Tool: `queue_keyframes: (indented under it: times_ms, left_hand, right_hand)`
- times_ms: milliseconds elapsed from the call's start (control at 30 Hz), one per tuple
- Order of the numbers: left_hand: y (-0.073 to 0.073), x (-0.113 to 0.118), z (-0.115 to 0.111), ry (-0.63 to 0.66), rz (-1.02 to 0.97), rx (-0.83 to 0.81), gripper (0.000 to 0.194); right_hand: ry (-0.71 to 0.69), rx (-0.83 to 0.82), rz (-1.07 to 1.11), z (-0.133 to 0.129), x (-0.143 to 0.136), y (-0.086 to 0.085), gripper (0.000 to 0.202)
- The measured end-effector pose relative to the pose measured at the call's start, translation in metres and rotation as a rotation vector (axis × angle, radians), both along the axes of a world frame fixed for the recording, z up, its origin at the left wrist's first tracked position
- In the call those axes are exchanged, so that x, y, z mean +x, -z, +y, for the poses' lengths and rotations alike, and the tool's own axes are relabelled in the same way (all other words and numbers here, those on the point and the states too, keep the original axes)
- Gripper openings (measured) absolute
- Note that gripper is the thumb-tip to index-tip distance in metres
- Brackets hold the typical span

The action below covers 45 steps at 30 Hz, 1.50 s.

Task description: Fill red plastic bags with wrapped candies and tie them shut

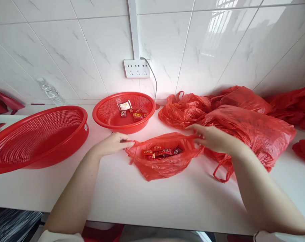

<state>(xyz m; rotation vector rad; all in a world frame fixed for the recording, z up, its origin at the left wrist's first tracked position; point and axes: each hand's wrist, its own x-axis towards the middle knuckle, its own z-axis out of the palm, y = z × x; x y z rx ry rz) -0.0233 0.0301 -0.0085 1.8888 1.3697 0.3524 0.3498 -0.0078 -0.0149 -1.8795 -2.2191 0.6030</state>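
A thin red plastic bag (160,170) lies on the white table with its mouth spread wide. Inside it are several small wrapped snacks (165,153) in red and dark packets. My left hand (114,144) pinches the bag's left edge between thumb and fingers. At the opposite side, my right hand (211,137) grips the right edge, its fingers bent around the plastic. Just behind the bag stands a small red basket (102,116), holding a white packet (125,106) and a few red ones (138,115).
A larger red basket (77,141) stands at the left. Full red bags (248,131) are piled on the right, with a loose handle near my right forearm. Behind the table (132,198) rises a tiled wall with a socket panel (136,69). A clear bottle (51,92) leans there.
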Motion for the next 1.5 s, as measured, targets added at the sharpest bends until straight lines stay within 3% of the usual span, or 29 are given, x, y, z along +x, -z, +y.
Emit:
queue_keyframes:
  times_ms: [67, 167, 267, 333, 400, 567, 700, 800, 933, 1033, 1133, 1200, 1367, 1500]
  left_hand:
    - [-0.022, 0.002, 0.003, -0.064, -0.148, 0.077, 0.026]
    - [-0.053, 0.010, 0.014, -0.157, -0.541, 0.309, 0.022]
    - [-0.073, 0.026, 0.022, -0.007, -0.898, 0.448, 0.014]
    - [-0.079, 0.040, 0.023, 0.099, -0.989, 0.537, 0.015]
    - [-0.079, 0.053, 0.020, 0.192, -0.956, 0.625, 0.030]
    - [-0.064, 0.072, 0.016, 0.277, -0.838, 0.565, 0.061]
    - [-0.057, 0.078, 0.014, 0.192, -0.762, 0.424, 0.062]
    - [-0.055, 0.089, 0.006, 0.235, -0.593, 0.278, 0.059]
    - [-0.051, 0.107, -0.008, 0.353, -0.474, 0.207, 0.022]
    - [-0.051, 0.112, -0.012, 0.341, -0.561, 0.090, 0.026]
    - [-0.052, 0.110, -0.011, 0.234, -0.736, -0.034, 0.030]
    - [-0.052, 0.108, -0.008, 0.175, -0.804, -0.032, 0.029]
    - [-0.053, 0.102, 0.001, 0.073, -0.847, -0.006, 0.030]
    - [-0.053, 0.095, 0.013, 0.048, -0.858, -0.156, 0.030]
  right_hand:
    - [0.057, 0.201, 0.299, 0.001, 0.008, -0.021, 0.030]
    - [0.120, 0.592, 0.844, 0.009, 0.007, -0.044, 0.023]
    - [0.055, 0.935, 1.122, 0.021, -0.011, -0.055, 0.027]
    - [-0.030, 1.068, 1.127, 0.026, -0.029, -0.057, 0.030]
    - [-0.055, 1.145, 1.062, 0.027, -0.047, -0.057, 0.032]
    - [0.066, 1.268, 0.815, 0.025, -0.064, -0.052, 0.028]
    - [0.023, 1.205, 0.676, 0.022, -0.061, -0.053, 0.018]
    - [-0.213, 1.068, 0.657, 0.017, -0.069, -0.056, 0.015]
    - [-0.502, 0.958, 0.626, 0.010, -0.085, -0.060, 0.011]
    - [-0.501, 0.877, 0.697, 0.012, -0.086, -0.060, 0.012]
    - [-0.489, 0.719, 0.792, 0.018, -0.079, -0.060, 0.017]
    - [-0.496, 0.635, 0.822, 0.021, -0.076, -0.058, 0.017]
    - [-0.417, 0.710, 0.875, 0.021, -0.074, -0.056, 0.010]
    - [-0.508, 0.663, 0.792, 0.016, -0.068, -0.057, 0.009]
